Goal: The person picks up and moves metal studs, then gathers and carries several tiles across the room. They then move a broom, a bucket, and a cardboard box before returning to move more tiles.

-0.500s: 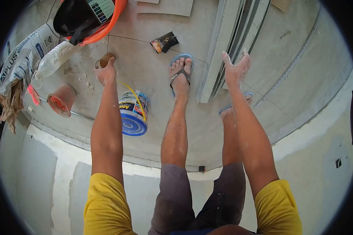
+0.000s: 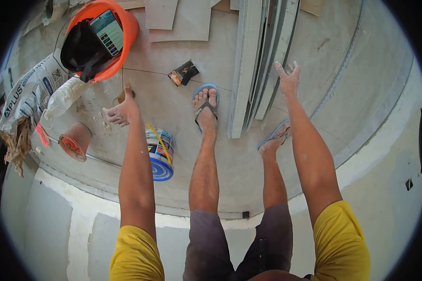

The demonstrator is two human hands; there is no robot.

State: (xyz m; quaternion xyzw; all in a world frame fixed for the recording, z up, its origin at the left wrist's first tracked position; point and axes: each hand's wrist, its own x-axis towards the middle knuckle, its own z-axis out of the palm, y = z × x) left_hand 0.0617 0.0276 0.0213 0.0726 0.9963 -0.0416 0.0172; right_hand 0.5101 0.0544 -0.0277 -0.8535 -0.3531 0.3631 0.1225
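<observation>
The brown round thing is on the floor, partly hidden behind the left hand. I cannot tell if they touch. The grip of this hand is wide: the thumb stands apart and the fingers are spread, with nothing in them. The right hand has also a wide grip and it holds nothing; it is near the long metal frame, but a contact I cannot confirm. Beside the left forearm there is a paint bucket with a yellow handle. More to the left is a small reddish pot. Farther away, a phone lies over the orange bucket, and a printed sack is near it. A small box lies in front of the left foot.
</observation>
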